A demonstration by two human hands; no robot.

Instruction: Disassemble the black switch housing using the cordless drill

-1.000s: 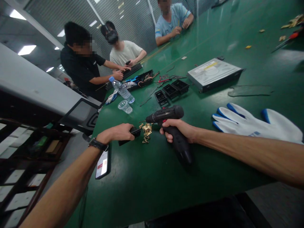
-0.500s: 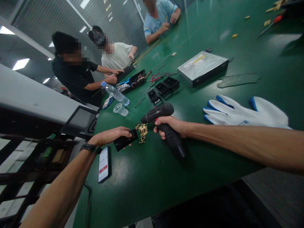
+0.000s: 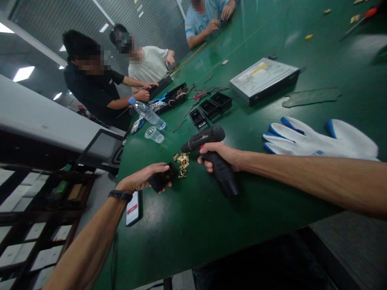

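My right hand (image 3: 218,155) grips the handle of a black cordless drill (image 3: 211,151), whose nose points left at a small heap of brass-coloured metal pieces (image 3: 182,162) on the green table (image 3: 193,217). My left hand (image 3: 142,178), with a dark watch at the wrist, holds a small black rectangular part (image 3: 161,181) tilted up off the table, just left of the brass heap. The drill's tip is hidden among the brass pieces.
A phone (image 3: 133,208) lies by my left wrist at the table's edge. White gloves with blue cuffs (image 3: 317,139) lie to the right. Farther off are a grey optical drive (image 3: 263,78), black trays (image 3: 211,109), a water bottle (image 3: 147,114), a plastic cup (image 3: 154,134) and three seated people (image 3: 96,86).
My left hand has lifted and tilted the black part off the table. The drill has stayed aimed at the brass heap. The view has shifted slightly.
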